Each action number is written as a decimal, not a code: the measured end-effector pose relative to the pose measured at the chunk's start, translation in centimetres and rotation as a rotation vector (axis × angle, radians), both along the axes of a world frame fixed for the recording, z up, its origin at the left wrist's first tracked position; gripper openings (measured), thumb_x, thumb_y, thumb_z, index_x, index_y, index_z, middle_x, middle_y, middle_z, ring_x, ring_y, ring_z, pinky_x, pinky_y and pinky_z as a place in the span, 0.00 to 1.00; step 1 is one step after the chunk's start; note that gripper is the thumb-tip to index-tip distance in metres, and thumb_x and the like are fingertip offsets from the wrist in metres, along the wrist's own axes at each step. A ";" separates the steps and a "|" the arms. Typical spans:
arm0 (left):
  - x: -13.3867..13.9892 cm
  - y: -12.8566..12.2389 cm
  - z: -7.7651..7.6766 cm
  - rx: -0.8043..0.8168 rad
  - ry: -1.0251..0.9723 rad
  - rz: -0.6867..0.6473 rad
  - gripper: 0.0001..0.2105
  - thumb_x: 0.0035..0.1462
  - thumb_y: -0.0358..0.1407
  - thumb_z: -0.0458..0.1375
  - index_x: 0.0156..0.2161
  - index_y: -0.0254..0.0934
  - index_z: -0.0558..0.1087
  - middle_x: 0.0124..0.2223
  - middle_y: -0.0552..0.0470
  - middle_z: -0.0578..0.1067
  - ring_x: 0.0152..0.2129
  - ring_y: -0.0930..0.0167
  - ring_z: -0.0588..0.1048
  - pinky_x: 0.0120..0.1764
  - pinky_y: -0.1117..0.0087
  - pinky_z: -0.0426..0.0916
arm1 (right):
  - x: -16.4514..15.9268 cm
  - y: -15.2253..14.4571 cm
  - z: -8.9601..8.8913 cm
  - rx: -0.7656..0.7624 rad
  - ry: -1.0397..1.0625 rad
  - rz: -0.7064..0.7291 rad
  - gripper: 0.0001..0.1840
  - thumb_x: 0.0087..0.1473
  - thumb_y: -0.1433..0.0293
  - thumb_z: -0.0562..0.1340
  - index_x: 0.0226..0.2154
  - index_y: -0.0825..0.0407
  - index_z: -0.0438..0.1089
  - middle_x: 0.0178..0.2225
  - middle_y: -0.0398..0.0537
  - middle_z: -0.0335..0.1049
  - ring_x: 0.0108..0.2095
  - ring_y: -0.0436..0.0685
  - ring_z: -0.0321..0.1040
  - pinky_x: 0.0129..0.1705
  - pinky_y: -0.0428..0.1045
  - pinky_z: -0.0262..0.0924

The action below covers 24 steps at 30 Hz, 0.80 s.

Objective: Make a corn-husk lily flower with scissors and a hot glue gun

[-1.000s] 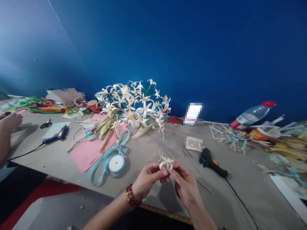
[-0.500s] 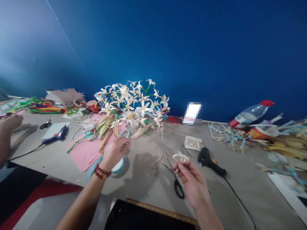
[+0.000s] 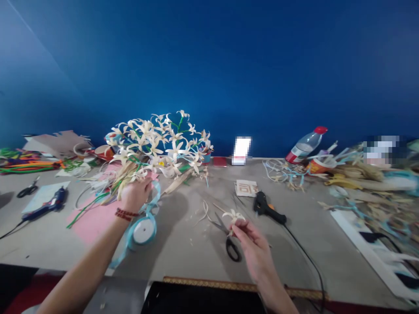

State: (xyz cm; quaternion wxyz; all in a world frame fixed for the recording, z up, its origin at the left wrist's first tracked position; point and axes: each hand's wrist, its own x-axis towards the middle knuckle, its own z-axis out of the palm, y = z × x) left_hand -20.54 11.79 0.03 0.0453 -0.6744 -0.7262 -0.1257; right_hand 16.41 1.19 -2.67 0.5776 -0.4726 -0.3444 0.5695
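My right hand is closed, with fingertips pinching a small cream-white husk flower. Just beneath it on the table lie scissors with black handles, blades partly covered by the flower. My left hand, wearing red beads, stretches out to the pile of dried husks and wires at the foot of a bunch of white flowers on green stems. Its fingers are turned away, so what they touch is hidden. A spool of light-blue ribbon lies by the left wrist, its loose ribbon curling upward.
A black glue gun with its cord lies right of my right hand, below a patterned card. Farther right are a bottle, husk scraps and a white power strip. A blue glue gun and pink paper lie left.
My left hand has moved forward and left, to the husk pile, uncovering the ribbon spool. The right hand keeps hold of the flower. The view has turned right, and another person's hand has left it.
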 end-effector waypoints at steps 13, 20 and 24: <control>16.8 -11.5 -0.9 -0.011 -1.096 -0.666 0.11 0.60 0.30 0.57 0.43 0.42 0.80 0.36 0.43 0.81 0.36 0.62 0.78 0.43 0.61 0.70 | -1.3 0.4 0.3 -0.143 0.184 0.006 0.13 0.39 0.63 0.75 0.27 0.48 0.74 0.29 0.42 0.70 0.28 0.52 0.67 0.33 0.47 0.65; 18.1 -10.8 -2.0 -0.065 -1.342 -0.492 0.08 0.61 0.34 0.58 0.39 0.40 0.80 0.36 0.45 0.80 0.34 0.65 0.78 0.41 0.66 0.70 | -1.1 0.4 -0.1 -0.085 0.242 0.067 0.10 0.45 0.65 0.73 0.28 0.49 0.72 0.34 0.44 0.72 0.38 0.56 0.70 0.42 0.50 0.66; 17.6 -11.3 -2.4 -0.121 -1.340 -0.499 0.08 0.62 0.34 0.57 0.41 0.40 0.80 0.36 0.45 0.79 0.32 0.66 0.78 0.40 0.67 0.71 | -1.6 0.8 0.3 -0.069 0.201 0.104 0.10 0.46 0.64 0.72 0.27 0.49 0.72 0.33 0.44 0.71 0.37 0.56 0.69 0.42 0.50 0.65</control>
